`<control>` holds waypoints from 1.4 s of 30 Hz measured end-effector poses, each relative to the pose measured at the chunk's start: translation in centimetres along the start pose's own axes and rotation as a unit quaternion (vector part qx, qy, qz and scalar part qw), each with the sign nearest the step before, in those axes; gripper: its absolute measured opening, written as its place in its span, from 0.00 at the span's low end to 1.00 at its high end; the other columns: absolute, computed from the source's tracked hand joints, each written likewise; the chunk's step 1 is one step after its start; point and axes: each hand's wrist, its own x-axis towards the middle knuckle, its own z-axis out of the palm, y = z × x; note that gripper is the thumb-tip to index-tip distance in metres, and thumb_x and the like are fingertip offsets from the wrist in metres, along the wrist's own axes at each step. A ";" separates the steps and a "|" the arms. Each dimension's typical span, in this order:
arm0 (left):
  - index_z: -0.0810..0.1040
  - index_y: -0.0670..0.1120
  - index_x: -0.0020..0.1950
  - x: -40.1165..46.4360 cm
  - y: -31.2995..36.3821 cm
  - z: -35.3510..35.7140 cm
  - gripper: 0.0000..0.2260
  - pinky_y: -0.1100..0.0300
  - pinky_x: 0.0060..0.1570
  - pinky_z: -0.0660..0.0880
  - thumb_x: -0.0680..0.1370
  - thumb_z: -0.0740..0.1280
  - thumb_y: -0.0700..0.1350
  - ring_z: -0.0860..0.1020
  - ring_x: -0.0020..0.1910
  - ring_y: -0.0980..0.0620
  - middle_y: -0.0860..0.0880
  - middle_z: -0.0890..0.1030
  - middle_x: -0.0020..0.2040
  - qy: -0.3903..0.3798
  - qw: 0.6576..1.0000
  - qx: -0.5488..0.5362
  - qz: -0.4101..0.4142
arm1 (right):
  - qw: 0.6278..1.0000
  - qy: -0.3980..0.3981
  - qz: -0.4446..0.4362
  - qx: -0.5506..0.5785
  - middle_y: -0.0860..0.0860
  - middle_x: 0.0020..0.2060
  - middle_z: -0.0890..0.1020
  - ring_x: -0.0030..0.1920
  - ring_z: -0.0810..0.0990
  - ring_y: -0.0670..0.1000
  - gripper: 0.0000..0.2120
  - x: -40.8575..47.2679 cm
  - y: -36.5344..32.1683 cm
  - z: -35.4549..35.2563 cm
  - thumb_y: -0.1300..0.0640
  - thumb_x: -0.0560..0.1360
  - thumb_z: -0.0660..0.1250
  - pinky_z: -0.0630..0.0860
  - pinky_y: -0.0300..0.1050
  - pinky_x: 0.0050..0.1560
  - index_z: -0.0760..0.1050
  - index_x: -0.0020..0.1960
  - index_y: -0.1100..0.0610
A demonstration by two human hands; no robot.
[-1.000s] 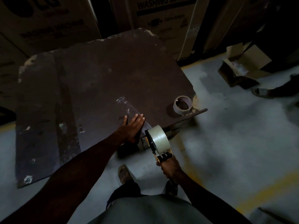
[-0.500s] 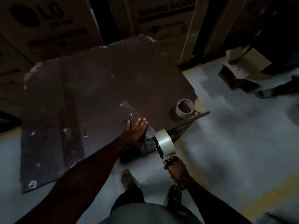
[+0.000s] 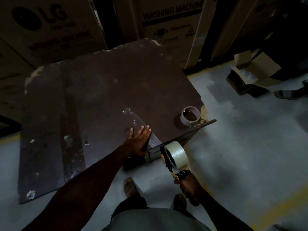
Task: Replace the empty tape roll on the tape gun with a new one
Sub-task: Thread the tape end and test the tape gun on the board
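My right hand (image 3: 189, 185) grips the handle of the tape gun (image 3: 170, 161), which carries a full clear tape roll (image 3: 178, 155) just off the near edge of the dark brown board (image 3: 103, 90). A strip of clear tape (image 3: 133, 119) runs from the gun across the board. My left hand (image 3: 140, 139) lies flat on that strip, fingers together, pressing it down. The empty tape core (image 3: 190, 116), a thin cardboard ring, stands on the board near its right corner.
Large washing-machine cartons (image 3: 171, 22) stand behind the board. An open cardboard box (image 3: 251, 75) sits on the grey floor at the right, with another person's foot (image 3: 290, 94) beside it. My own feet (image 3: 131, 187) are below the board's near edge.
The tape gun has drawn back a little from the board edge toward me, lengthening the strip. My left hand stays pressed on the tape.
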 end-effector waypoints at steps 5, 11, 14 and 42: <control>0.38 0.48 0.80 -0.1 0.0 0.1 0.51 0.32 0.73 0.40 0.70 0.69 0.58 0.37 0.80 0.47 0.50 0.37 0.81 0.007 1.000 -0.008 -0.001 | 0.998 -0.045 -0.023 0.027 0.55 0.28 0.71 0.21 0.65 0.47 0.06 -1.8 -0.3 -1.0 0.63 0.75 0.67 0.62 0.37 0.22 0.77 0.52 0.58; 0.38 0.48 0.80 -0.1 0.1 0.0 0.50 0.33 0.73 0.40 0.71 0.69 0.60 0.37 0.80 0.47 0.50 0.38 0.81 0.015 1.000 -0.016 -0.001 | 0.990 -0.121 -0.042 0.056 0.52 0.24 0.66 0.23 0.63 0.50 0.11 -3.6 -1.1 -1.4 0.61 0.72 0.72 0.63 0.41 0.26 0.75 0.52 0.58; 0.41 0.48 0.81 -0.3 0.0 -0.3 0.49 0.34 0.74 0.40 0.72 0.68 0.61 0.39 0.80 0.48 0.51 0.39 0.82 0.018 0.999 -0.034 0.000 | 0.979 -0.170 -0.026 0.111 0.54 0.24 0.66 0.21 0.64 0.51 0.16 -3.9 -2.4 -0.7 0.57 0.62 0.78 0.63 0.42 0.26 0.73 0.41 0.59; 0.78 0.54 0.67 -4.8 -12.7 -11.6 0.29 0.66 0.60 0.73 0.67 0.78 0.57 0.76 0.63 0.62 0.58 0.78 0.64 0.332 0.802 -0.485 -0.106 | 0.863 -0.466 -0.006 0.194 0.48 0.22 0.68 0.19 0.64 0.46 0.12 1.7 -28.0 7.5 0.56 0.70 0.74 0.67 0.39 0.26 0.72 0.34 0.56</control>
